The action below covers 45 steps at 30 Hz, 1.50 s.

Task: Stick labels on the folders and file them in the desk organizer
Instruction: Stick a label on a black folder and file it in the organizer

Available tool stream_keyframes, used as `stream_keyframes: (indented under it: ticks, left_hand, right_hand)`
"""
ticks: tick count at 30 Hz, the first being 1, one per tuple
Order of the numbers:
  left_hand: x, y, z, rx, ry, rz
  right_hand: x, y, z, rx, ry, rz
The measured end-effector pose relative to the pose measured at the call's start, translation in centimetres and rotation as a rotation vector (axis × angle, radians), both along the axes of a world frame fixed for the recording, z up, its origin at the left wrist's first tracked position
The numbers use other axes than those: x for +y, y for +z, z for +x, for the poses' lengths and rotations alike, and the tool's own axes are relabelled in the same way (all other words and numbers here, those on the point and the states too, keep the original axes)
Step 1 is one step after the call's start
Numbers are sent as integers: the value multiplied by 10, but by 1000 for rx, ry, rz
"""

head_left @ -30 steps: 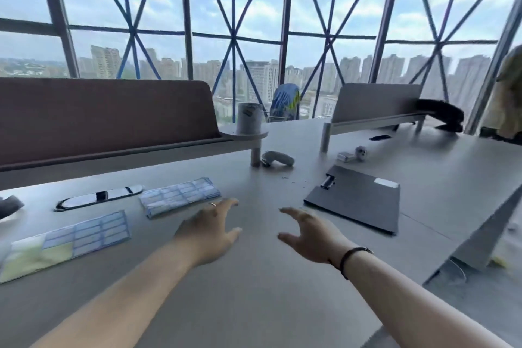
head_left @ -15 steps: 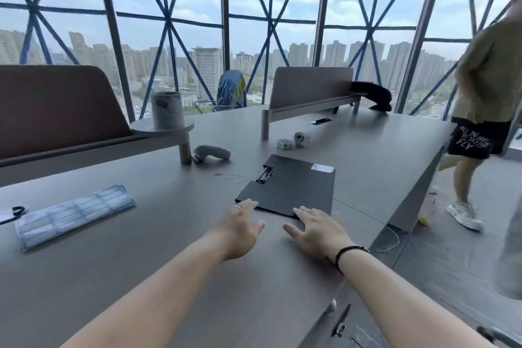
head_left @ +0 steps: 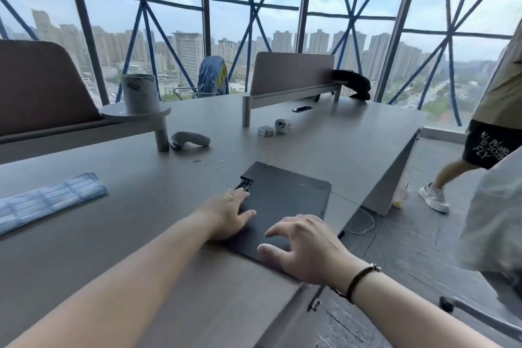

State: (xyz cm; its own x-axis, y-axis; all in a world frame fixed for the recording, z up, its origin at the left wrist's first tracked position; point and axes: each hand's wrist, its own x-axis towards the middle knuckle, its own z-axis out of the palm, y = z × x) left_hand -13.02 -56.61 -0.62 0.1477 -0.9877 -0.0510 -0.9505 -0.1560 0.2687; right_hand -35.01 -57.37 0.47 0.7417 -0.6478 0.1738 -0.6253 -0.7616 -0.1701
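Hands: left [head_left: 228,213] & right [head_left: 306,247] flat on black folder [head_left: 291,195].

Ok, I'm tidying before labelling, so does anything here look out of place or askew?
Two things. The dark folder lies skewed to the desk edge, its right corner overhanging. Small bits, perhaps staples, are scattered just beyond it.

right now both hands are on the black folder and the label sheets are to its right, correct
Not quite. The head view shows the left hand and right hand on the black folder, but the label sheets lie to its left, not its right.
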Motion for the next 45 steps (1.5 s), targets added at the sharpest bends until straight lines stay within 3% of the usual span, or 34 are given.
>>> stream_keyframes:
  ticks: [5,8,15,25,30,34,37,45]
  left_hand:
    - [25,5,-8,-163,-64,-1]
    - [52,5,-6,-269,-89,-58]
    - [152,10,10,-239,-37,-63]
    - [306,12,72,-222,312,87]
    - [394,11,109,-371,474,48]
    - [443,10,124,-204,635,-2]
    - [473,9,137,-213,732,37]
    - [495,9,151,-293,754,73]
  right_hand:
    - [-20,-9,11,116,-225,168]
    - [-11,-23,19,167,-239,161]
    - [80,-19,31,157,-18,-87]
    - [159,-16,137,103,337,163]
    - [221,-20,203,100,521,74]
    - [269,-25,228,61,612,-26]
    - [290,-21,246,41,697,-44]
    - [294,-17,293,14,803,27]
